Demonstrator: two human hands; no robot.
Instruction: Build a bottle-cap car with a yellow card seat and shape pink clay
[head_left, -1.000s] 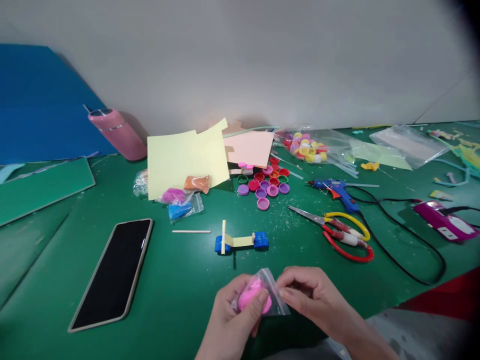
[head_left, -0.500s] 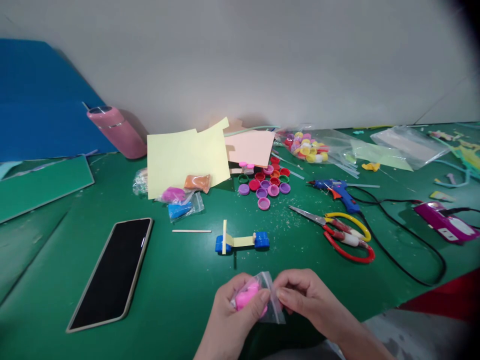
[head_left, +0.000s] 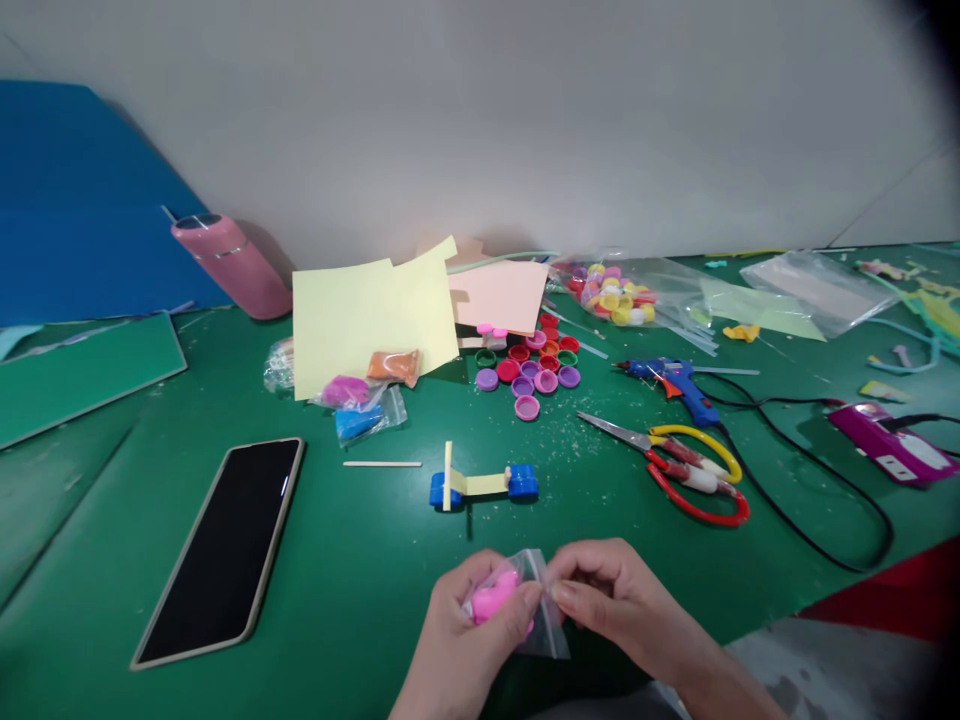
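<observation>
A small clear zip bag (head_left: pixel 541 625) with pink clay (head_left: pixel 492 598) inside is between my hands near the front edge. My left hand (head_left: pixel 469 625) grips the clay end, its thumb over the bag. With thumb and fingers pinched, my right hand (head_left: pixel 611 600) holds the bag's zip edge. Beyond them lies a small model (head_left: pixel 484 486) with blue blocks at both ends, a pale yellow strip between them and an upright stick at its left. A thin white stick (head_left: pixel 382 464) lies left of it.
A phone (head_left: pixel 221 550) lies at left, a pink bottle (head_left: pixel 234 262) behind it. Clay bags (head_left: pixel 360 420) and yellow paper (head_left: pixel 360 310) sit at centre-left, bottle caps (head_left: pixel 527 407) at centre. Scissors (head_left: pixel 686 465), a blue glue gun (head_left: pixel 675 385) and a purple power strip (head_left: pixel 892 445) are at right.
The bag's free end has tilted slightly downward between my hands. Both hands keep their hold, almost unmoved.
</observation>
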